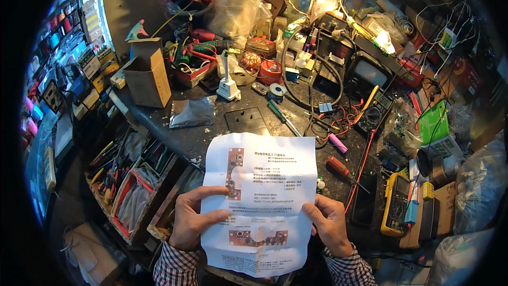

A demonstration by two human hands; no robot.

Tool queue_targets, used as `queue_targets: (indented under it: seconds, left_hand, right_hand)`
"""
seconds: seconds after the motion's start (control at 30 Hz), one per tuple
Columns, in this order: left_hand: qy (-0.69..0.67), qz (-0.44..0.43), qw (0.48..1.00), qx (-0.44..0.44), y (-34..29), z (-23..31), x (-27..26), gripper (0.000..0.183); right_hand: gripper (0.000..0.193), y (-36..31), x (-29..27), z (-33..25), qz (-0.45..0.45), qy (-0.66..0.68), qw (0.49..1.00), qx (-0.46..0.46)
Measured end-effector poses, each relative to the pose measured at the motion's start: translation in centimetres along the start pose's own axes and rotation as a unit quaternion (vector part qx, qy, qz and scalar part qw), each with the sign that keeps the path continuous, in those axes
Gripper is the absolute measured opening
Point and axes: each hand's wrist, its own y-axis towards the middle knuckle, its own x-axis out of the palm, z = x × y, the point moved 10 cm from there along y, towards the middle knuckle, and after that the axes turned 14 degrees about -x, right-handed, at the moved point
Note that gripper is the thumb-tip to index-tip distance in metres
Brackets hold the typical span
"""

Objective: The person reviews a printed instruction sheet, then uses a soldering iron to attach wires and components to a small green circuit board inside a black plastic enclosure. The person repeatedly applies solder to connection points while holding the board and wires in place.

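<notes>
A creased white instruction sheet [275,180] with printed text and two pictures of a reddish circuit board is held up over the near edge of the dark workbench [196,140]. My left hand [198,217] grips its left edge, the thumb and index finger lying across the printed side. At the right edge, my right hand [329,222] pinches the paper with the thumb in front; its other fingers are partly hidden behind. Beyond the sheet lie a flat black plate [246,121], a green-handled screwdriver [283,116] and a silver foil bag [192,111].
On the right are a red-handled screwdriver [338,167], a yellow multimeter [396,204], a purple cylindrical cell [337,143] and tangled test leads. An open cardboard box [148,77] and a white device with an upright stem [228,82] stand farther back. Tool-filled drawers [127,196] sit at left.
</notes>
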Motion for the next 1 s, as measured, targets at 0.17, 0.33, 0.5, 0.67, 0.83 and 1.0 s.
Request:
queue_targets:
  seconds: [0.17, 0.33, 0.5, 0.67, 0.83, 1.0]
  left_hand:
    - [-0.009, -0.002, 1.0, 0.005, -1.8, 1.4, -0.3, 0.055]
    - [0.02, 0.024, 0.999, -0.015, -3.0, 2.0, -0.8, 0.062]
    - [0.035, 0.021, 0.998, -0.047, -2.8, 1.6, -0.7, 0.07]
    - [0.031, 0.016, 0.998, -0.05, -2.4, 1.0, -0.5, 0.073]
    - [0.033, 0.034, 0.996, -0.072, -2.1, 0.3, -1.1, 0.072]
    - [0.02, 0.026, 0.999, -0.043, -1.8, 0.5, -0.8, 0.069]
  right_hand:
    - [0.024, 0.5, 1.0, -0.5, -0.005, 0.019, 1.0, 0.006]
    - [0.026, 0.9, 1.7, 0.4, -0.002, 0.032, 0.999, 0.018]
    - [0.031, 0.9, 1.3, 1.1, -0.02, -0.03, 0.999, 0.002]
    - [0.03, 0.8, 0.5, 1.5, 0.006, -0.026, 1.0, 0.004]
    - [0.029, 0.8, 0.8, 1.4, -0.011, 0.008, 1.0, 0.009]
    - [0.025, 0.9, 1.0, 1.1, -0.029, -0.004, 1.0, 0.012]
